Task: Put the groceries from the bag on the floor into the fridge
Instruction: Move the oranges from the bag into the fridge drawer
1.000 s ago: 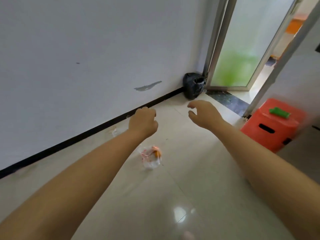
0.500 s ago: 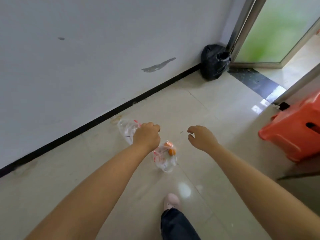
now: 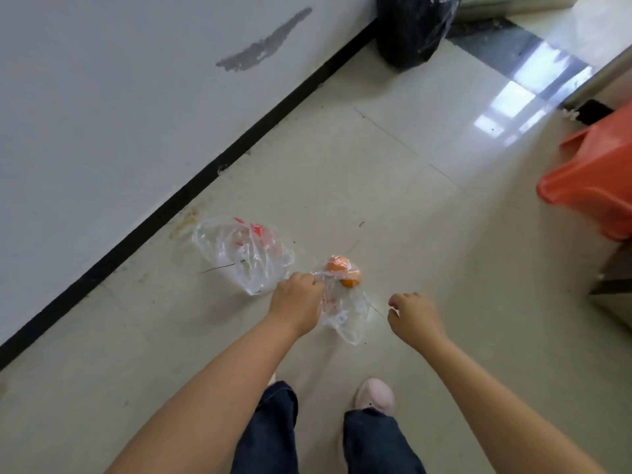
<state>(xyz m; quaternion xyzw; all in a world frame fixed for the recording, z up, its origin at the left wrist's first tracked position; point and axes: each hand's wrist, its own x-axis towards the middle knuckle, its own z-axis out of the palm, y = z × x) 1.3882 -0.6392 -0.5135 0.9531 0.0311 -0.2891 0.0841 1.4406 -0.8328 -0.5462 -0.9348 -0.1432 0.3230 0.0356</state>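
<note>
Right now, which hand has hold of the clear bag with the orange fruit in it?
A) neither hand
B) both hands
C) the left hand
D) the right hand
C: the left hand pinches the plastic of the clear bag with the orange fruit, while the right hand hangs beside the bag, fingers loosely curled and holding nothing.

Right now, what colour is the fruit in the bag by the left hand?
Orange fruit, seen through the clear bag; head view, the only one.
</note>
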